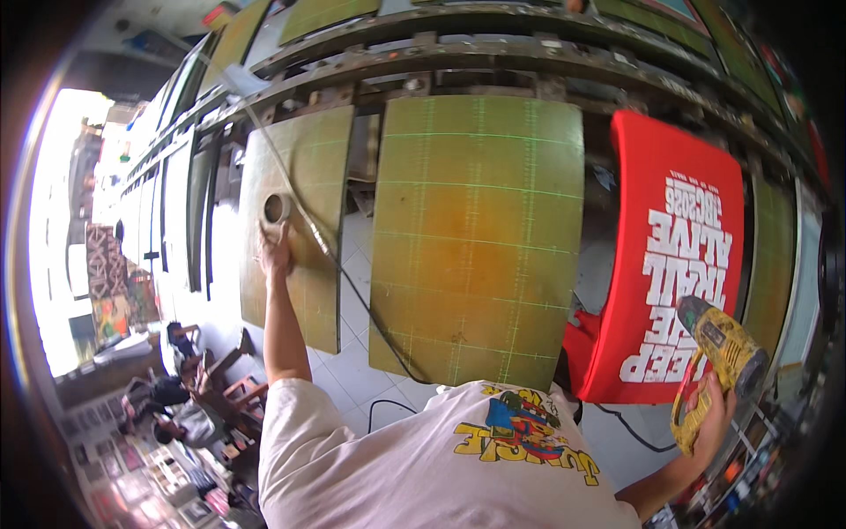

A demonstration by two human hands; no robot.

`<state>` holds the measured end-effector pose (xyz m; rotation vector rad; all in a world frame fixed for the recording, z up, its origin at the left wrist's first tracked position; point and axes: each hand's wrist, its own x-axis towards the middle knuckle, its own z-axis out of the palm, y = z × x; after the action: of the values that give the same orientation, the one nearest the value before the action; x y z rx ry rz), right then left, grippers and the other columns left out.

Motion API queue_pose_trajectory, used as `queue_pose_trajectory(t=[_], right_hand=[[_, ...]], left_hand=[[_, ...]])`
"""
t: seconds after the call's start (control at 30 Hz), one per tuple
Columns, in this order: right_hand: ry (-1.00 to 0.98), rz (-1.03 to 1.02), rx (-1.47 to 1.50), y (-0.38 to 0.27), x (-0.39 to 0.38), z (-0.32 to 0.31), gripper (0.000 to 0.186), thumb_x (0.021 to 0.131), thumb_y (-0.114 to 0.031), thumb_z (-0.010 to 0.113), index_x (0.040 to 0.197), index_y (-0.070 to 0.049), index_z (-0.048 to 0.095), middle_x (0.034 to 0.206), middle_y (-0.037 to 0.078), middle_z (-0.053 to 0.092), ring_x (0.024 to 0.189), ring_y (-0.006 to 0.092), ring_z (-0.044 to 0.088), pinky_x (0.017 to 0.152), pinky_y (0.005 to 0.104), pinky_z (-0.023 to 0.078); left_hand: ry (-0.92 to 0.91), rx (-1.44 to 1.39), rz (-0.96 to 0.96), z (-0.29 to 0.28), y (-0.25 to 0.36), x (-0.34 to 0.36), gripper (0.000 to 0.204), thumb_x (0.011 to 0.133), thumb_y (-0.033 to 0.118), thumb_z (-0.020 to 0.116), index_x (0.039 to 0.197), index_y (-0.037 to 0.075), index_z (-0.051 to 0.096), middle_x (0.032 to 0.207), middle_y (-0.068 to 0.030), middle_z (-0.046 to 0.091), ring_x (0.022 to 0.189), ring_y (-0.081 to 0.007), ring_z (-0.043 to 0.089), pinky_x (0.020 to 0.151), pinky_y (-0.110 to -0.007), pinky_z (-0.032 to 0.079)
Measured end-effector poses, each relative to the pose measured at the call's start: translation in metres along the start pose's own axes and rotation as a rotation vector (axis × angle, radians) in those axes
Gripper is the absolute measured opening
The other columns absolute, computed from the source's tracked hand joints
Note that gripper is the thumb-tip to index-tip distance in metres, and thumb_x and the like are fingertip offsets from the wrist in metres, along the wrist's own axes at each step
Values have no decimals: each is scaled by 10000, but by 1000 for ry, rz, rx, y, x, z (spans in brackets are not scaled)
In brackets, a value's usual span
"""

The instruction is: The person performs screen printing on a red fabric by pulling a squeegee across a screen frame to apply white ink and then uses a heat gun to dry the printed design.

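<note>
My left hand (276, 249) reaches over the left olive board (313, 159), its fingers closed on a small round hollow object, like a roll or cup (277, 207). A thin metal rod joined to a black hose (357, 295) crosses that board beside it. My right hand (709, 410) grips a yellow and black heat gun (723, 339) at the lower right. Under the gun's front end is a red fabric (630, 154) with large white lettering, stretched over a board. Between my hands is a wide olive board (476, 238) marked with green grid lines.
Long dark rails (423, 79) with more boards run behind the row. Another olive board (767, 247) stands right of the red fabric. Grey floor tiles (352, 344) show between boards, with black cables below. At lower left are people (185, 423) among clutter, beside a bright opening.
</note>
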<state>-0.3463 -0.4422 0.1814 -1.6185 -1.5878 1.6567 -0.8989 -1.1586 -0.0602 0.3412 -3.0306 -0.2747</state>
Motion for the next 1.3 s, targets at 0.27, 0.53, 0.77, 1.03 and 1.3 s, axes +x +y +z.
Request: queue_pose_trajectory(t=[0.27, 0.53, 0.77, 1.03, 1.3], right_hand=[[-51, -26, -45, -20, -8, 12, 146, 1004, -153, 636, 1026, -22, 575, 795, 55, 547, 579, 148, 526, 560, 305, 435], [-17, -16, -30, -32, -1, 11, 133, 983, -122, 627, 1046, -12, 586, 776, 50, 551, 566, 152, 538, 557, 307, 437], [85, 54, -41, -38, 7, 23, 182, 973, -115, 642, 1112, -2, 612, 781, 48, 568, 574, 150, 544, 548, 310, 438], [249, 174, -92, -39, -31, 29, 286, 900, -168, 692, 1100, 18, 608, 814, 79, 594, 531, 161, 555, 458, 293, 437], [259, 210, -13, -28, -21, 22, 216, 951, -180, 704, 1074, -9, 658, 856, 53, 634, 587, 131, 583, 500, 279, 438]], left_hand=[[47, -117, 179, -7, 25, 4, 600, 890, 514, 784, 1356, 154, 668, 1430, -187, 607, 1323, -373, 567, 1097, -571, 422], [694, -382, 390, -39, 150, 96, 299, 896, 318, 838, 1018, 49, 791, 1171, -177, 737, 1109, -349, 683, 976, -444, 526], [235, -271, 796, -34, 529, 140, 599, 849, 639, 751, 1134, 113, 791, 1163, -225, 746, 1109, -401, 702, 961, -474, 531], [39, 10, 695, 81, 759, 196, 577, 853, 713, 686, 1312, 367, 736, 1259, -126, 752, 1197, -328, 704, 988, -476, 563], [138, -324, 784, 64, 678, 169, 751, 874, 750, 646, 1449, 266, 641, 1309, -199, 711, 1205, -388, 685, 1000, -465, 532]])
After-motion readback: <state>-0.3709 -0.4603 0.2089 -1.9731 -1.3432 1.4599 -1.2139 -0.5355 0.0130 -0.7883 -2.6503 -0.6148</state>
